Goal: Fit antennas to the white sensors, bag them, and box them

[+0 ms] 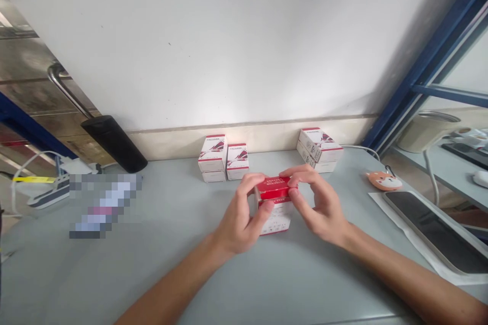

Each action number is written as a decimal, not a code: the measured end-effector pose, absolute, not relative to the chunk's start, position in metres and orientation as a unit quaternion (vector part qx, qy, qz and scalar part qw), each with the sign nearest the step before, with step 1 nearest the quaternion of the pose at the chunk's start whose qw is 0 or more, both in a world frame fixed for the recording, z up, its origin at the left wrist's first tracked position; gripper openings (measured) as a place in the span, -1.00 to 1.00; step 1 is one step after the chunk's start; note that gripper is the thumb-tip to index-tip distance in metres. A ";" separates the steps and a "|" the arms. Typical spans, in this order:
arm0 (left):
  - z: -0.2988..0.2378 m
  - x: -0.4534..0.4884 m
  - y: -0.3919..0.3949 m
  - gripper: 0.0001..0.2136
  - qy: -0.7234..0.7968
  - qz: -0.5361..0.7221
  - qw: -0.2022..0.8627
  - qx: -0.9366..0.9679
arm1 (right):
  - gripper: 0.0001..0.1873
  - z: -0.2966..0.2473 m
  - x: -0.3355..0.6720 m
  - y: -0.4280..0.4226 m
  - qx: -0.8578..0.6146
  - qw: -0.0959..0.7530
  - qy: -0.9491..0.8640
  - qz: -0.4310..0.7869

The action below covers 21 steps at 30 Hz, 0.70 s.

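A small red and white carton stands on the grey table in the middle of the view. My left hand pinches its left side, thumb against the front. On the right side and over the red top flap, the fingers of my right hand are closed. Both hands hold the carton upright, its base touching or just above the table.
Two like cartons stand side by side against the wall behind. A stack of two lies at the back right. A phone on white paper and an orange animal charm sit to the right. A black handle leans at the left.
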<state>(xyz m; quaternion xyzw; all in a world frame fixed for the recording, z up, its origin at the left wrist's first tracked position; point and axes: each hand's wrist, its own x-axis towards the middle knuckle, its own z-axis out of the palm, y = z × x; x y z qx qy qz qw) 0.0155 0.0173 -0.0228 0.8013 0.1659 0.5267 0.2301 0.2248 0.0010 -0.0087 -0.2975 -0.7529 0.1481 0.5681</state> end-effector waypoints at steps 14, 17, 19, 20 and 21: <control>-0.023 0.016 0.030 -0.81 0.372 0.639 0.205 0.642 | -0.09 -0.032 0.227 0.009 -0.355 0.408 -0.785 0.303; -0.018 0.014 0.034 -0.80 0.394 0.639 0.199 0.630 | -0.13 -0.039 0.222 0.008 -0.376 0.386 -0.749 0.386; -0.015 0.009 0.039 -0.79 0.396 0.633 0.187 0.638 | -0.22 -0.037 0.223 0.010 -0.399 0.422 -0.734 0.351; -0.013 0.005 0.042 -0.79 0.397 0.631 0.172 0.644 | -0.26 -0.033 0.225 0.013 -0.422 0.453 -0.722 0.309; -0.011 0.000 0.046 -0.78 0.401 0.629 0.148 0.649 | -0.31 -0.029 0.226 0.018 -0.450 0.484 -0.705 0.258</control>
